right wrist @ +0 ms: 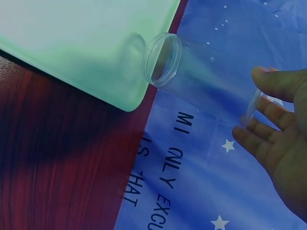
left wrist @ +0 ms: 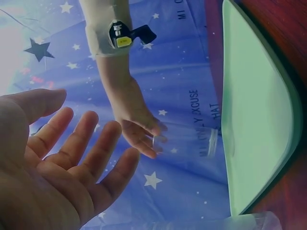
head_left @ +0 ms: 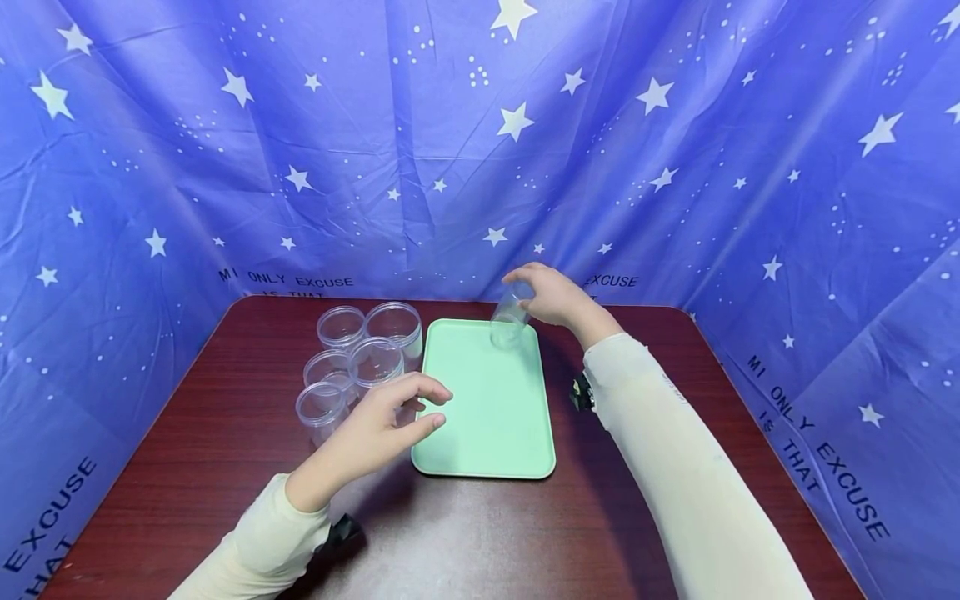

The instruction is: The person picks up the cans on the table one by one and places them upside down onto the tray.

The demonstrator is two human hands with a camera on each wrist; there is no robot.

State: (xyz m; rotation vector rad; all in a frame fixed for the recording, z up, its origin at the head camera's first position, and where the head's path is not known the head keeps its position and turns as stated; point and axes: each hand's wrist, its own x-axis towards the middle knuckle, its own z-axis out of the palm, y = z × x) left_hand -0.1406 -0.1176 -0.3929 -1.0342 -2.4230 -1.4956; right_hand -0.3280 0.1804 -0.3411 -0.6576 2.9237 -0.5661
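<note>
My right hand [head_left: 551, 296] grips a clear plastic jar [head_left: 507, 327] by its base end, with fingers and thumb around it. In the right wrist view the jar's ringed rim [right wrist: 162, 60] points toward the light green tray [right wrist: 103, 91], and the jar is tilted close over the tray's far right corner. My left hand [head_left: 378, 425] hangs in the air near the tray's left edge, fingers spread and loosely bent with nothing in them. It partly covers the nearest of several clear jars [head_left: 377, 362] in the head view.
Several clear jars of differing widths, among them a wide one [head_left: 393, 329], are grouped left of the tray on a dark red wooden table [head_left: 225, 417]. A blue star-printed curtain [head_left: 420, 167] encloses the table's back and sides.
</note>
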